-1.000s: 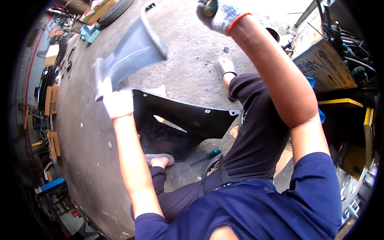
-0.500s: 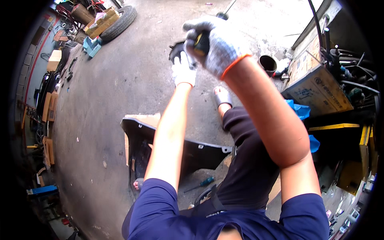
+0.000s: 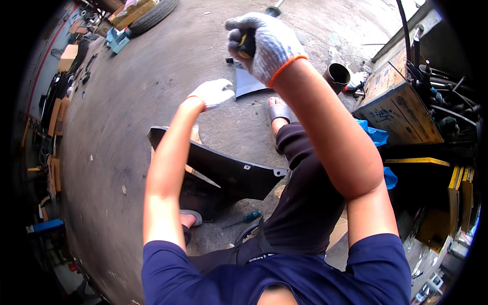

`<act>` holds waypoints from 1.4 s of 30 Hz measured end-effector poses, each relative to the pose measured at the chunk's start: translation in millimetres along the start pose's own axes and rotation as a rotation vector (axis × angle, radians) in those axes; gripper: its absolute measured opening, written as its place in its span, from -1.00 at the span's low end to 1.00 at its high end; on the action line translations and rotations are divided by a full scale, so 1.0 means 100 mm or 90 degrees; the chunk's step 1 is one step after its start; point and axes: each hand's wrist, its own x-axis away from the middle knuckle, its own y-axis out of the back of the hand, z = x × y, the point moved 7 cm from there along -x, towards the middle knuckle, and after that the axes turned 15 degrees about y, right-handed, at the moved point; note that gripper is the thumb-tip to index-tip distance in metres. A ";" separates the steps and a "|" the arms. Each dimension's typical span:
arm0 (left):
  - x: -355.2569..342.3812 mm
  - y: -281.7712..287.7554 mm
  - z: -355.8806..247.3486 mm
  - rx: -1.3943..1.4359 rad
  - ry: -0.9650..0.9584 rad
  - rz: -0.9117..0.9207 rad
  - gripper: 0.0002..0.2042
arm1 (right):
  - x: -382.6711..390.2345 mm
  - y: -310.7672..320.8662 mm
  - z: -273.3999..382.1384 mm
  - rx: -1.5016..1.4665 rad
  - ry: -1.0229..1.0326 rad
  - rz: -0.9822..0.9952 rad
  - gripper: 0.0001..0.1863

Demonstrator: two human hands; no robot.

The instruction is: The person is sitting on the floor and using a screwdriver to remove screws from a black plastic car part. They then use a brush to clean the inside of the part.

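Observation:
My right hand (image 3: 267, 43), in a grey knit glove with an orange cuff, is raised high and closed around a tool with a black and yellow handle (image 3: 247, 44). My left hand (image 3: 212, 92), in a white glove, is stretched out over the concrete floor. Its fingers are loose and point at a grey flat panel piece (image 3: 249, 81) lying just beyond the fingertips; it holds nothing. A large black plastic panel (image 3: 231, 175) lies on the floor in front of my legs, below both arms.
A green-handled screwdriver (image 3: 249, 217) lies by my left foot. A metal can (image 3: 336, 76), a cardboard box (image 3: 401, 114) and blue plastic (image 3: 373, 134) sit at the right. A tyre (image 3: 152, 12) and stacked boxes are far left.
My left hand held the grey panel piece up at the left a second ago; the piece now lies on the floor ahead and the hand is off it. My right hand stays raised with the tool.

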 end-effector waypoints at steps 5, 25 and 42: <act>1.36 0.79 0.84 0.218 0.099 -0.101 -0.56 | -0.04 -0.02 0.05 0.039 0.031 -0.053 -0.86; 4.02 -0.28 1.41 -0.110 0.155 -0.066 -0.72 | 1.29 1.07 -2.03 0.991 -0.511 0.943 -0.70; 4.42 -0.25 1.95 0.274 0.508 0.015 -0.53 | 1.08 0.38 -2.19 1.515 -0.194 1.182 -0.69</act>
